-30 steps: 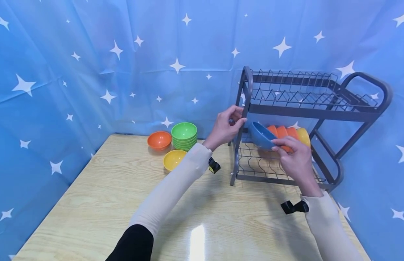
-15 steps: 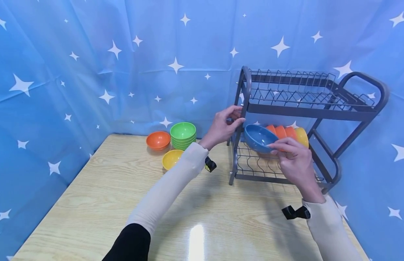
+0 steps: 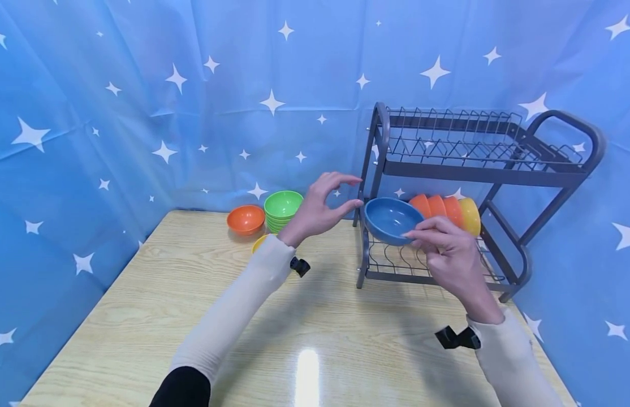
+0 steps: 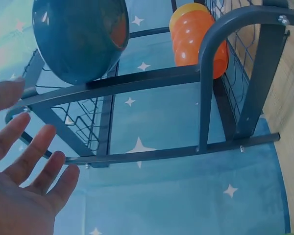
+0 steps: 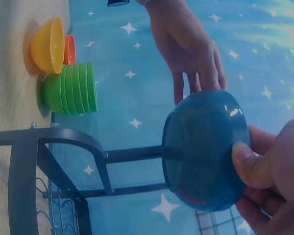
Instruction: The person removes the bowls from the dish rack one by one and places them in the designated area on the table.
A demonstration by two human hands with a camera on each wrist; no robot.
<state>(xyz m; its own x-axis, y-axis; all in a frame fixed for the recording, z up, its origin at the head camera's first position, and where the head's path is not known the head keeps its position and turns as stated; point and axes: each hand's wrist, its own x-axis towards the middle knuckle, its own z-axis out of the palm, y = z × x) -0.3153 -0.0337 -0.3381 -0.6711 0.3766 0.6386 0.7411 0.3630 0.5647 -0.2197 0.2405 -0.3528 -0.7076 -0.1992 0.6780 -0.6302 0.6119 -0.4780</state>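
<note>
My right hand point(image 3: 449, 257) pinches the rim of a blue bowl point(image 3: 388, 223) between thumb and fingers. The bowl is held in front of the dish rack's left end, its opening facing up and slightly toward me; in the right wrist view the thumb presses the outside of the blue bowl point(image 5: 208, 152). Just left of the rack my left hand point(image 3: 320, 206) has its thumb and fingers spread, holding nothing. The left wrist view shows those loose fingers of the left hand point(image 4: 27, 171) below the bowl. On the lower shelf, several orange bowls point(image 3: 437, 208) and a yellow bowl point(image 3: 470, 217) stand on edge.
The dark two-tier dish rack point(image 3: 483, 172) stands at the table's back right. Left of it are a stack of green bowls point(image 3: 283, 204), an orange bowl point(image 3: 246, 220) and a yellow bowl point(image 5: 48, 46), partly hidden by my left sleeve. A starry blue curtain point(image 3: 218, 147) hangs behind.
The blue bowl has moved left, away from the orange bowls, and turned so its inside shows more. My left hand has come off the rack's left post, moved left and spread its fingers.
</note>
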